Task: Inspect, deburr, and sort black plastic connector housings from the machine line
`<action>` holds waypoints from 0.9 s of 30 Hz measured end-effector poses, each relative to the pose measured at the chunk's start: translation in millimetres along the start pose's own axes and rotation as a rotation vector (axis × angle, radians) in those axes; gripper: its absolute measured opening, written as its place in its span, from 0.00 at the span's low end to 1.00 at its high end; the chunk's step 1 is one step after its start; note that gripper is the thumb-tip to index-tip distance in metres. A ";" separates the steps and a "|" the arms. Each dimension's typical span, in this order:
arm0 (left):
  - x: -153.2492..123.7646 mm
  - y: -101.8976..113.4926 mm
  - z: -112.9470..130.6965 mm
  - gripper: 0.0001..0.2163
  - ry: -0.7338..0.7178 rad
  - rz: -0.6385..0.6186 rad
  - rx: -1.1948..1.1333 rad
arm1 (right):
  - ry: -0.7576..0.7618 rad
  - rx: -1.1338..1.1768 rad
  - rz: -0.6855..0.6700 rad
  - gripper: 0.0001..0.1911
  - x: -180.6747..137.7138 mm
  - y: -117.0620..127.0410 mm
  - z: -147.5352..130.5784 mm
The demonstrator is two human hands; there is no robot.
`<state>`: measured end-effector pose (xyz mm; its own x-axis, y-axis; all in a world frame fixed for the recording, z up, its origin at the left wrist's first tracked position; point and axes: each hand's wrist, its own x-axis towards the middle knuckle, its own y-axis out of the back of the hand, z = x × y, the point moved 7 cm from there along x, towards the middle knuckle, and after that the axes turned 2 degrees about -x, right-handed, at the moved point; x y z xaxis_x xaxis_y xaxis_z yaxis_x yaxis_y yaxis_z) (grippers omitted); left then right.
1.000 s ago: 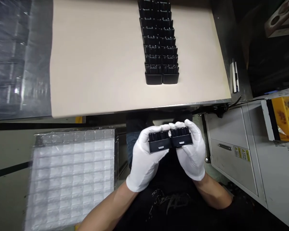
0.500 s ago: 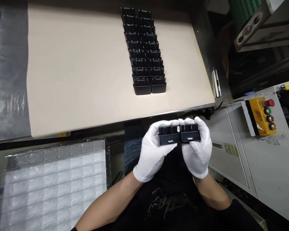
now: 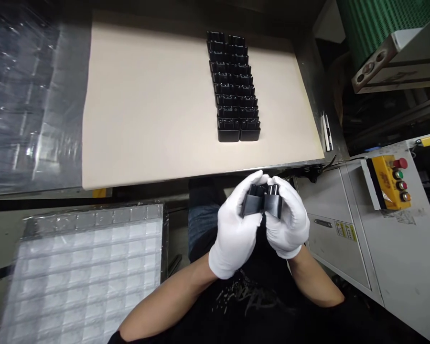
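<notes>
Two black plastic housings, pressed side to side, just below frame centre and off the table, over the person's lap. The left housing (image 3: 253,206) is in the left hand (image 3: 234,236), the right housing (image 3: 273,204) in the right hand (image 3: 289,223). Both hands wear white gloves. On each hand the fingers curl over the far side and the thumb sits on the near side, clamped on its own piece. The fingertips of the two hands meet at 12 o'clock above the pair. The open socket ends face up and away. Probably held this way so that both pieces line up and both faces show together. The gloves likely keep marks off the plastic.

At 12 o'clock from the hands, well apart, a double row of the same housings (image 3: 236,91) stands on the beige mat (image 3: 146,110), touching, two abreast, running away from the table edge. The tight lines look like a way to keep them orderly.

At 1 o'clock, two pens (image 3: 327,131) lie at the mat's right edge. At 3 o'clock is a grey cabinet (image 3: 344,248), with a yellow button box (image 3: 389,181) on it further right. At 8 o'clock a clear blister tray (image 3: 86,272) with many square pockets sits lower than the table; whether the pockets are filled cannot be told. At 10 o'clock, crinkled clear plastic (image 3: 25,95) lies left of the mat.
</notes>
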<state>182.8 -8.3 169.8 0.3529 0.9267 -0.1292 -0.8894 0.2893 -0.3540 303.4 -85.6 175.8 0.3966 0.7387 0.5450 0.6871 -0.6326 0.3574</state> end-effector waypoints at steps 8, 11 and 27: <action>-8.3 5.8 -8.8 0.31 0.039 -0.129 0.006 | 0.099 -0.146 0.050 0.22 -15.2 -3.4 -1.8; -12.4 8.0 -9.0 0.29 0.016 -0.196 0.044 | 0.030 -0.072 0.087 0.23 -20.9 -4.2 3.1; -16.8 4.7 -14.2 0.33 -0.254 -0.439 0.386 | -0.110 0.229 0.189 0.19 -18.9 -3.0 4.4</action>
<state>176.9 -26.0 157.2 0.6708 0.7161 0.1927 -0.7348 0.6770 0.0419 296.6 -96.6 161.1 0.5850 0.6416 0.4961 0.7092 -0.7015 0.0710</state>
